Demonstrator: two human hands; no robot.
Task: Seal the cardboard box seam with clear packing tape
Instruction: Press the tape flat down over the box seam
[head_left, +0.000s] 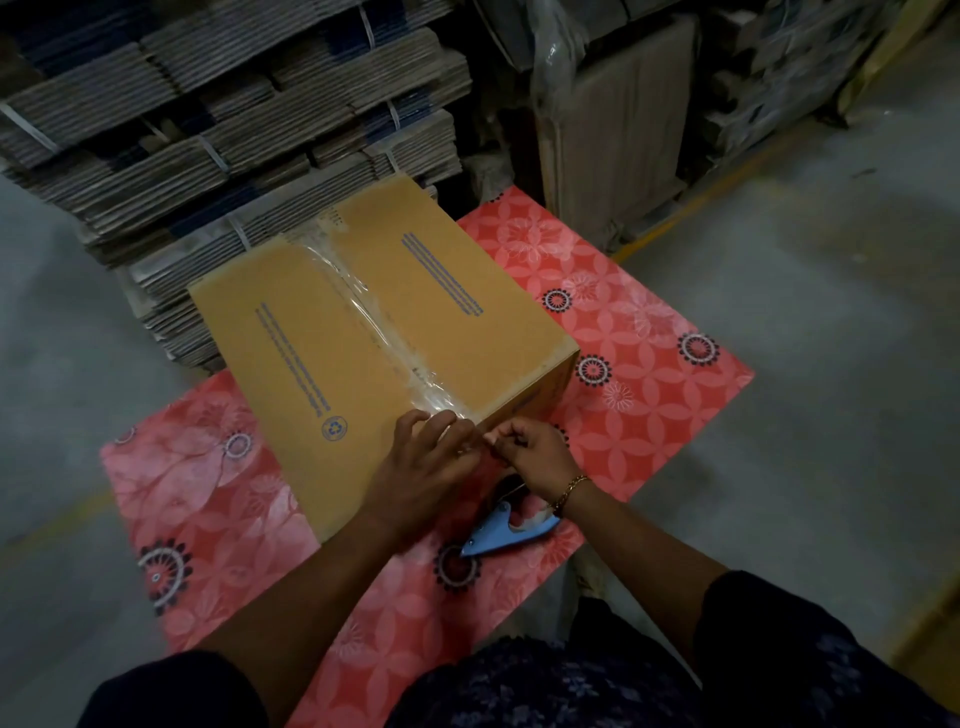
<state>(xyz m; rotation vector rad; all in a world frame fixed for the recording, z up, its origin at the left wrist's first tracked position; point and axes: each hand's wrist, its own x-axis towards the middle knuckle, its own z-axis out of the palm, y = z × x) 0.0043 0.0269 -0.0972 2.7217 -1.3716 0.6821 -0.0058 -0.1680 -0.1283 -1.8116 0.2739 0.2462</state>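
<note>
A closed brown cardboard box (311, 332) lies on a red flowered sheet (623, 322). Clear packing tape (363, 306) runs along its middle seam from the far edge to the near corner. My left hand (423, 467) lies flat with spread fingers on the near end of the tape, at the box's near edge. Beside it my right hand (530, 449) is pinched shut on the loose end of the tape, just off the box's edge. A blue tape dispenser (506, 530) rests on the sheet under my right wrist.
Bundles of flattened cartons (223, 114) are stacked behind the box. More packed goods and wrapped stacks (623, 104) stand at the back right. Grey concrete floor (831, 364) with a yellow line surrounds the sheet.
</note>
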